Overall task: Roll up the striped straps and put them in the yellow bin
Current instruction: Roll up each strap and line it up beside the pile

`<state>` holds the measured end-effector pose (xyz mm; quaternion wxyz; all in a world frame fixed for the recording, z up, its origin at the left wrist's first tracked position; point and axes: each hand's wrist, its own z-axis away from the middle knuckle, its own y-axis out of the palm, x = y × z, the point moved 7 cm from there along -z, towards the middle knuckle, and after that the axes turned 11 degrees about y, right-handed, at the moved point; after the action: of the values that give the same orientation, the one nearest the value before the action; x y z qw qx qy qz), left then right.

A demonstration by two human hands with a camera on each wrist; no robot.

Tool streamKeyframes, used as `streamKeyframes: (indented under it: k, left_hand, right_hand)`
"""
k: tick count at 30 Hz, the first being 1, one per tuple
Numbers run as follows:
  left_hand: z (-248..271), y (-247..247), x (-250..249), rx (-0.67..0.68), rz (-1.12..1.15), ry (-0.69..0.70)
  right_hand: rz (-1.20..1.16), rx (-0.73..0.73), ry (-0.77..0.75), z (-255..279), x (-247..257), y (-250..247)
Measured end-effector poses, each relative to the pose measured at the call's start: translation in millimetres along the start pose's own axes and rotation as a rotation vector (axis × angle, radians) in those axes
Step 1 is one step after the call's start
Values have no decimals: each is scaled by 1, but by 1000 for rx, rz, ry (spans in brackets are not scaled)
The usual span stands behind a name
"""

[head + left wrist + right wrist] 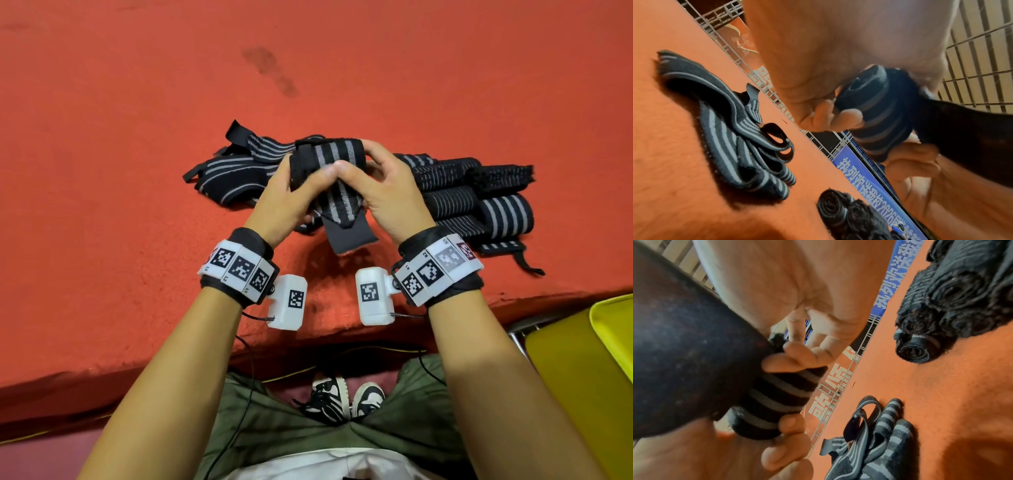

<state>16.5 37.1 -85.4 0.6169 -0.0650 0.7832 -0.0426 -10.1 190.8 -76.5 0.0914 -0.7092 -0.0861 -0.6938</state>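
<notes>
Both hands hold one black strap with grey stripes (329, 161) above the red table, rolled into a thick coil (869, 112) (777, 395). Its plain black tail (349, 236) hangs down toward me. My left hand (291, 195) grips the coil's left end, and my right hand (376, 192) curls round its right end, the two thumbs meeting on top. Unrolled striped straps (233, 171) (731, 138) (875, 443) lie in a loose heap at the left. Several rolled straps (479, 195) (953, 301) lie at the right. The yellow bin (589, 377) stands at the lower right, below the table edge.
The red felt table (137, 171) reaches far back and left, with a dark stain (270, 68) behind the straps. Its front edge runs just behind my wrists. Wire grid panels (972, 65) and a blue banner (865, 183) show in the wrist views.
</notes>
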Motion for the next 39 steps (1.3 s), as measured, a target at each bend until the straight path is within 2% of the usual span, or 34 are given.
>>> streamKeyframes:
  k: [2,7,11,15,18,24,26,39]
  left_hand:
    - [1,-1,5,30,-40,26]
    - [1,-2,7,22,-54,35]
    - [2,-1,-2,0,-109,61]
    - [2,-2,-4,-64,-150,-8]
    - [1,5,-3,-40,-120,-56]
    - [6,40,-2,112,58,-38]
    - [6,46,-3,137,54,-25]
    - [0,52,4,152,-85,72]
  right_hand:
    - [-17,-6,27,0,-3,-2]
    - [23,-41,87,3,-12,-5]
    - [-41,-42,155,4,-16,-6]
    - [-64,31,180,7,-18,-6]
    - [-67,54,170,11,-16,-11]
    - [47,-112,114,11,-13,-37]
    - [48,-138,122,12,-17,-44]
    - [-3,-189,190,10,-29,-59]
